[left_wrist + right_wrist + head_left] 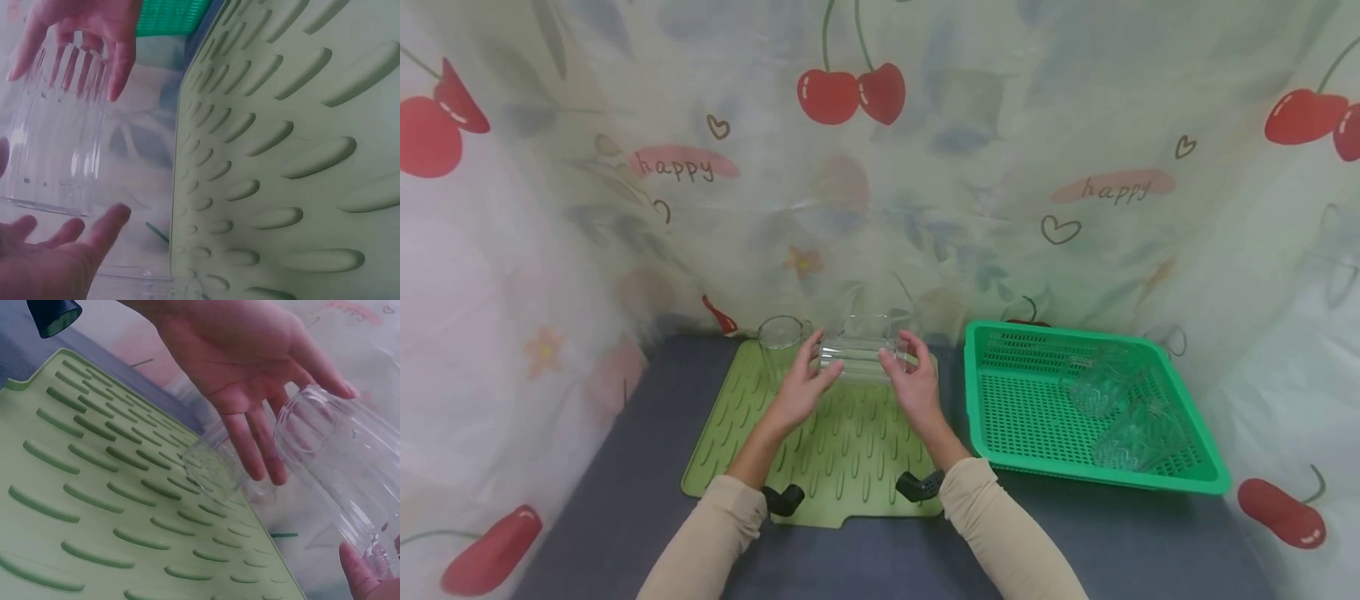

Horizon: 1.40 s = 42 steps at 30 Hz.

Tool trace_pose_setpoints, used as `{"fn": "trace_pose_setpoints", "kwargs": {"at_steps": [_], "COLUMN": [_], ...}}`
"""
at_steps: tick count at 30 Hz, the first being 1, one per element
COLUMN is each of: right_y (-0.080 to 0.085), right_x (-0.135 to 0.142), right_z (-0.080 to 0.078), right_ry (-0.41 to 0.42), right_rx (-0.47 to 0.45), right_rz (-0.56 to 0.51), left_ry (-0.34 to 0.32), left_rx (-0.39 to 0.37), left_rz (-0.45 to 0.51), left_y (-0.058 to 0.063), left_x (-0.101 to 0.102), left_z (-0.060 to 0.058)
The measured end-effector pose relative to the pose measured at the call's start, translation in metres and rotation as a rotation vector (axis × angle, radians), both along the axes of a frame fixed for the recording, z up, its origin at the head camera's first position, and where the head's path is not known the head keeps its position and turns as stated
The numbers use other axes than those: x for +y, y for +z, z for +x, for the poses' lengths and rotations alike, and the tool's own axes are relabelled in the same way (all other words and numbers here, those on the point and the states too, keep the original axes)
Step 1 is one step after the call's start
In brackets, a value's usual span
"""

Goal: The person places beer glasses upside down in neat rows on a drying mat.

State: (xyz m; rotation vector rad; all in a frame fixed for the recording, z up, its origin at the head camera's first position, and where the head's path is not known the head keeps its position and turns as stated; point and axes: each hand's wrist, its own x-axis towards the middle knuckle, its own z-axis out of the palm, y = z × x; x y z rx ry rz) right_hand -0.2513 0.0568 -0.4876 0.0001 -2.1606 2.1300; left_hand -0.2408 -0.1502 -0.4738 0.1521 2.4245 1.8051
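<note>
Beige sleeves (711, 521), pushed up toward the elbows, come nearest the head camera, and a black device (784, 500) sits at each wrist. Beyond them both hands grip one clear glass mug (861, 358), lying on its side in the air over the back part of a green mat. The left hand (801, 387) has the mug's left end between thumb and fingers, with some fingers stretched out past it. The right hand (917, 379) holds the other end, its thumb on the near side and its fingers around the far side. The mug's handle points up and away from the person.

Just left of the held mug, a second mug (781, 362), also clear glass with a handle, stands at the mat's back left. Under the hands spreads the mat (850, 454), covered in raised oval ridges and notched along its near edge. To the right, a green perforated basket (1097, 475) holds several clear glass vessels (1142, 437) bunched in its right half. Mat and basket rest on a dark grey bench (617, 483). Behind hangs a pale sheet (880, 183) printed with cherries, hearts and the word "happy".
</note>
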Motion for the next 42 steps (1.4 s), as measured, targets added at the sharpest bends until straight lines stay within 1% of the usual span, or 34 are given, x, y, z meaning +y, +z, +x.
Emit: {"fn": "trace_pose_setpoints", "kwargs": {"at_steps": [4,5,7,10,16,19,24,26,28,34,38,40,42], "right_y": [0.001,0.002,0.003,0.004,0.003,0.003,0.004,0.005,0.006,0.007,0.006,0.007,0.008], "right_x": [0.000,0.000,0.000,0.000,-0.001,-0.001,0.001,0.001,0.001,0.002,0.001,-0.002,-0.005], "right_z": [0.001,0.002,0.003,0.004,0.007,0.010,0.014,0.016,0.017,0.018,0.016,0.015,0.015], "right_ry": [0.014,0.015,0.017,0.021,0.075,0.067,0.049,0.049,0.039,-0.017,-0.009,0.011,0.031], "right_rx": [0.020,0.023,0.020,0.000,-0.030,-0.030,-0.002,0.024,0.076,0.315,0.455,0.479,0.473], "right_rz": [-0.019,-0.018,-0.006,0.029,0.092,0.141,0.222,0.278,0.355,0.634,0.837,0.913,0.962], "left_ry": [-0.023,-0.027,-0.037,-0.026,0.026,0.035,0.047,0.054,0.058,0.050,0.041,0.038,0.033], "left_rx": [0.006,0.011,0.027,0.054,0.159,0.201,0.236,0.244,0.251,0.251,0.253,0.252,0.251], "left_rz": [0.158,0.182,0.203,0.160,-0.008,-0.067,-0.140,-0.168,-0.193,-0.230,-0.245,-0.253,-0.259], "left_y": [-0.001,-0.001,0.000,0.001,0.004,0.006,0.009,0.010,0.012,0.014,0.016,0.017,0.017], "left_x": [0.000,0.000,-0.001,-0.002,-0.004,-0.004,-0.003,-0.002,-0.002,-0.004,-0.004,-0.004,-0.004], "left_z": [-0.003,-0.003,-0.003,-0.002,-0.001,-0.001,0.000,0.001,0.001,0.001,0.001,0.001,0.001]}}
